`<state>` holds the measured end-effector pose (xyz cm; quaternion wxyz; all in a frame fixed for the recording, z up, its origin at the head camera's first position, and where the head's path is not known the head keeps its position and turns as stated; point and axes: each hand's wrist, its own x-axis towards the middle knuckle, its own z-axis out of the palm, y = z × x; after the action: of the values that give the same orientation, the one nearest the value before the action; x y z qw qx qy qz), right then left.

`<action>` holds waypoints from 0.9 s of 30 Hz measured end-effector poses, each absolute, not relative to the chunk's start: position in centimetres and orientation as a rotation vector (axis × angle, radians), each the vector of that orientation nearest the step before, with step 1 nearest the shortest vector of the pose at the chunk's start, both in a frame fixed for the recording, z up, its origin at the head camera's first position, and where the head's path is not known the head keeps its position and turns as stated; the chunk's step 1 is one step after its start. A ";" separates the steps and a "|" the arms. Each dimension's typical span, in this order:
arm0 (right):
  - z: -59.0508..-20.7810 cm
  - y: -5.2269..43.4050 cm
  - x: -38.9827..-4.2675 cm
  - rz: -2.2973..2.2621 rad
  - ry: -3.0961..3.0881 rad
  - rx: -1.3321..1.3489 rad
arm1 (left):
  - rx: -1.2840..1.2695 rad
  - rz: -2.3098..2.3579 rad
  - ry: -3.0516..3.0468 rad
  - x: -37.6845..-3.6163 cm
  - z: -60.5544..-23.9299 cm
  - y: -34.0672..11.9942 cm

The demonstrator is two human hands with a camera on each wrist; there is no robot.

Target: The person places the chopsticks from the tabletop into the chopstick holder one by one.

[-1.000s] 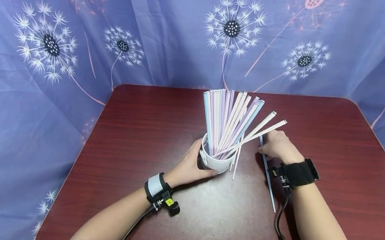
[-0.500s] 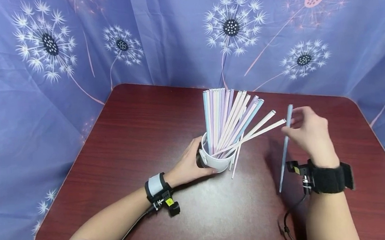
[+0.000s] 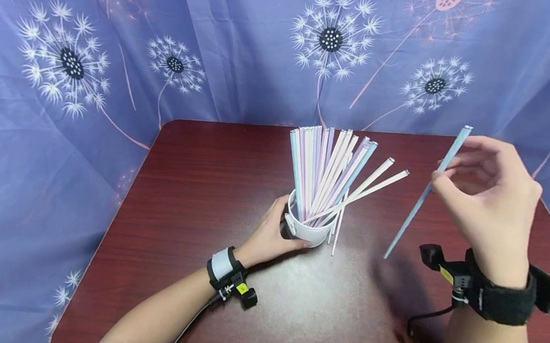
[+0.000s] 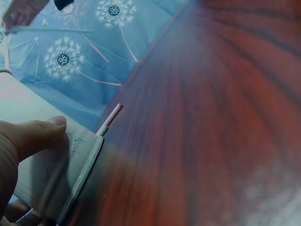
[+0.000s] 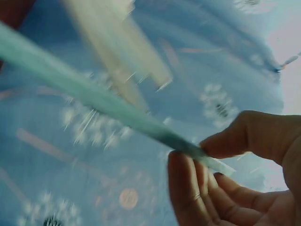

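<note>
A small white bucket (image 3: pixel 315 236) stands on the table, full of long thin pastel straws (image 3: pixel 324 181) in white, lilac and blue. My left hand (image 3: pixel 269 239) grips its wall from the left, thumb (image 4: pixel 40 134) across the front in the left wrist view. Two white straws (image 3: pixel 368 188) lean far out to the right, and thin ends (image 3: pixel 336 236) show beside the bucket's right wall. Above the table's right side, my right hand (image 3: pixel 495 192) pinches a pale blue straw (image 5: pixel 117 108) near its upper end between thumb and fingers. Its lower end slants down toward the left.
The dark red wooden table (image 3: pixel 199 188) has rounded corners. A blue curtain (image 3: pixel 255 49) with dandelion prints hangs behind it and at both sides. Each wrist wears a strapped camera, and a cable (image 3: pixel 183 332) trails from the left one.
My right hand has lifted the blue straw off the table, carrying it up, right and closer, and the straw has tilted. My left hand and the bucket have stayed in place.
</note>
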<state>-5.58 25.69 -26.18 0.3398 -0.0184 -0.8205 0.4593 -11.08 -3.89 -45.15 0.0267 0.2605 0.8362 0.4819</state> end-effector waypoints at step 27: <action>-32.0 16.6 -6.9 1.556 -1.912 0.748 | 0.823 1.513 2.573 -11.3 -45.3 -3.8</action>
<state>-6.91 16.60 -32.04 0.2788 0.2790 -0.7127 0.5801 -11.28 -3.80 -45.30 0.0224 0.2657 0.8308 0.4885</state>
